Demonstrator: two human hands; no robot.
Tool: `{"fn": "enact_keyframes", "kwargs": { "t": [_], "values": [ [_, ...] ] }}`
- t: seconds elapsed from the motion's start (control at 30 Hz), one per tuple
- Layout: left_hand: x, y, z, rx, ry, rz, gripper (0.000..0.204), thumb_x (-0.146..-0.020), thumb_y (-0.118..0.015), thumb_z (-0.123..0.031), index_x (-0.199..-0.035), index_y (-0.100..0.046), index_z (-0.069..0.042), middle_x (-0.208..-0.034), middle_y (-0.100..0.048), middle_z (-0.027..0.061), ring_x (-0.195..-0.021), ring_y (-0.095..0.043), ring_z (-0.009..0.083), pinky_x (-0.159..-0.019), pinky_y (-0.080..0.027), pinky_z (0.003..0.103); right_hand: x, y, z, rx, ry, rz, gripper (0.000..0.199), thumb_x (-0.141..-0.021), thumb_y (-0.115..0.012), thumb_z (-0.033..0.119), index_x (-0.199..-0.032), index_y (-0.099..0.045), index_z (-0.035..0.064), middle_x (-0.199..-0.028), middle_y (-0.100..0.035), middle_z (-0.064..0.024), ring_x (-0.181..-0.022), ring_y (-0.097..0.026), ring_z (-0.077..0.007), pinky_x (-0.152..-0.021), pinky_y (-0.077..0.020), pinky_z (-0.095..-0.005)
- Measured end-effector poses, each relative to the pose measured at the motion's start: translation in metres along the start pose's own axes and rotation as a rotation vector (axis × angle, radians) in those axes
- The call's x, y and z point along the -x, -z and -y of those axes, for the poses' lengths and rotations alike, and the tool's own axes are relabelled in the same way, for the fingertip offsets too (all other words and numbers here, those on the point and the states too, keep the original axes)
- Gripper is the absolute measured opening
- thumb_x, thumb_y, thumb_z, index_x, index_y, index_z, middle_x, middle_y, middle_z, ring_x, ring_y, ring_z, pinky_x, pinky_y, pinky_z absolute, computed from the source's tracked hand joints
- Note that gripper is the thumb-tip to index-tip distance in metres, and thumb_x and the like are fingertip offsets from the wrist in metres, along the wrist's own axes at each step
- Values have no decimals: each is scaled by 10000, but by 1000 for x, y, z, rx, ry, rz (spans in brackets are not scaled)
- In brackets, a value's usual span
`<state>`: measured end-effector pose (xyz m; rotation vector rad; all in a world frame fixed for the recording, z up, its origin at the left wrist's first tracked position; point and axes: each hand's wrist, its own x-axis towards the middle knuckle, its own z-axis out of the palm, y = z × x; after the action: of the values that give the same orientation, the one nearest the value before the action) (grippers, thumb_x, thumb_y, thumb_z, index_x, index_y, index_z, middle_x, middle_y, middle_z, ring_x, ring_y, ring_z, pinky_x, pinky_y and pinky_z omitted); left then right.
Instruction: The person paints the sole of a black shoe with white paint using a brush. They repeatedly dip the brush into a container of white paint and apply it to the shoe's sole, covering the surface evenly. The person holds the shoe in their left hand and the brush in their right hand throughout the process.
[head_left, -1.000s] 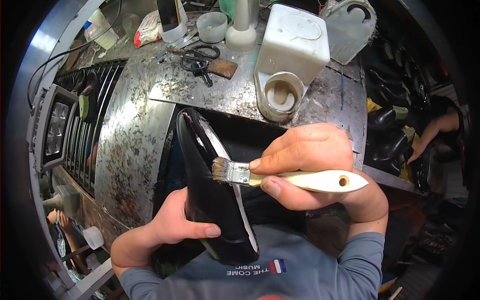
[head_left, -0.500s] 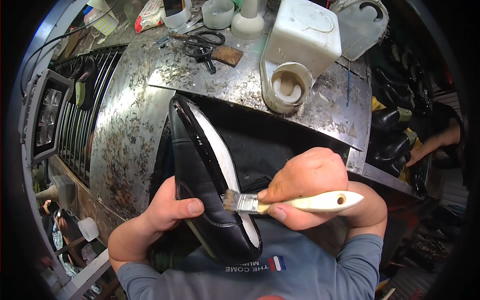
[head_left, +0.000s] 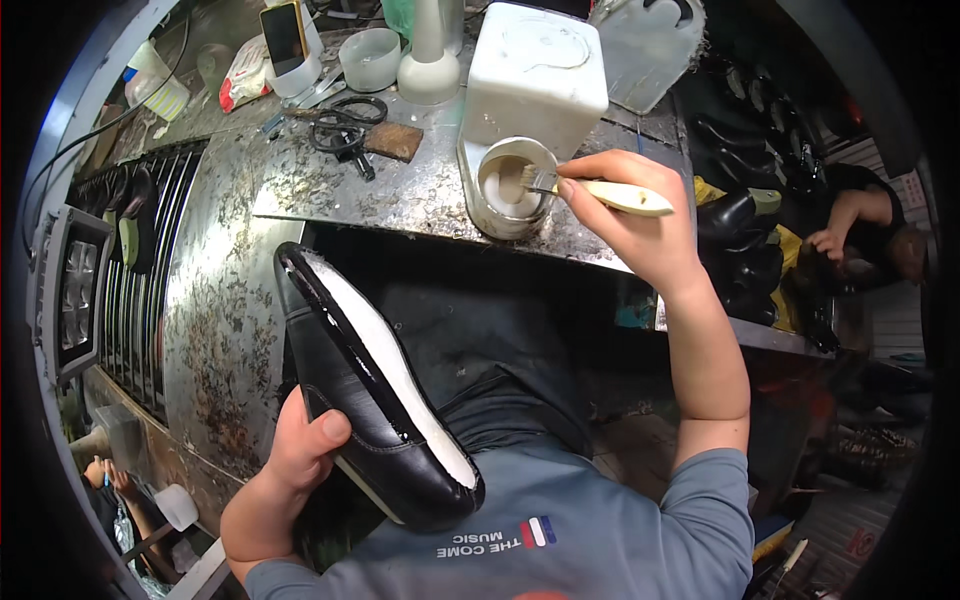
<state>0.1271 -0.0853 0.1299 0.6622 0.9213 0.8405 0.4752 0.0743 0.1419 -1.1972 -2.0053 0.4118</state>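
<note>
My left hand (head_left: 305,440) grips a black leather shoe (head_left: 345,400) by its side, thumb over the upper. The shoe lies tilted over my lap; a long white strip runs along its underside, bordered by a glossy wet-looking black edge. My right hand (head_left: 640,220) pinches the pale handle of a flat paintbrush (head_left: 625,197). Its bristles are in the mouth of a round cup (head_left: 508,222) holding a whitish liquid, near the cup's right rim. That cup sits at the front of a white plastic container (head_left: 535,75) on the metal bench.
Black scissors (head_left: 345,125) and a brown block (head_left: 394,142) lie on the stained bench (head_left: 420,195). Behind them stand a translucent bowl (head_left: 370,62) and a phone (head_left: 284,38). A metal rack (head_left: 135,280) is at left. Black shoes (head_left: 735,225) and another person's arm (head_left: 855,212) are at right.
My right hand has carried the brush from the shoe's white strip up to the cup. The shoe, still in my left hand, sits lower and further left in view.
</note>
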Motion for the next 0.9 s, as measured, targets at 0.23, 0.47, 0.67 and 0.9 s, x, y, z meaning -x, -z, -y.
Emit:
{"fn": "enact_keyframes", "kwargs": {
  "t": [0.23, 0.47, 0.67, 0.9],
  "values": [
    [0, -4, -1, -41, -31, -28, 813, -867, -787, -515, -1375, -525, 64, -1214, -691, 146, -1091, -694, 224, -958, -557, 352, 5, -19, -22, 188, 164, -18, 154, -832, -806, 159, -970, -779, 95, -871, -742, -100, -751, -724, -269, -667, -569, -344],
    [-1, -3, -5, -71, -68, -34, 807, -878, -776, -518, -1375, -517, 63, -1212, -687, 144, -1081, -691, 219, -952, -554, 356, 11, -13, -17, 132, 123, 25, 163, -833, -815, 109, -986, -779, 67, -884, -749, -97, -755, -726, -256, -686, -572, -338],
    [-1, -3, -8, -65, -52, -18, 764, -901, -758, -467, -1383, -515, 74, -1233, -685, 159, -1106, -689, 229, -975, -549, 360, 12, -9, 20, -256, 361, 117, 237, -809, -819, 89, -1021, -770, -3, -975, -771, -140, -854, -737, -258, -790, -569, -350],
    [-5, -8, -7, -87, -43, -21, 777, -893, -761, -479, -1381, -515, 75, -1227, -684, 153, -1109, -684, 223, -980, -541, 360, 23, -30, 82, -674, 356, 249, 155, -788, -848, 104, -891, -754, 38, -770, -723, -85, -645, -704, -245, -562, -562, -326]
  ]
}}
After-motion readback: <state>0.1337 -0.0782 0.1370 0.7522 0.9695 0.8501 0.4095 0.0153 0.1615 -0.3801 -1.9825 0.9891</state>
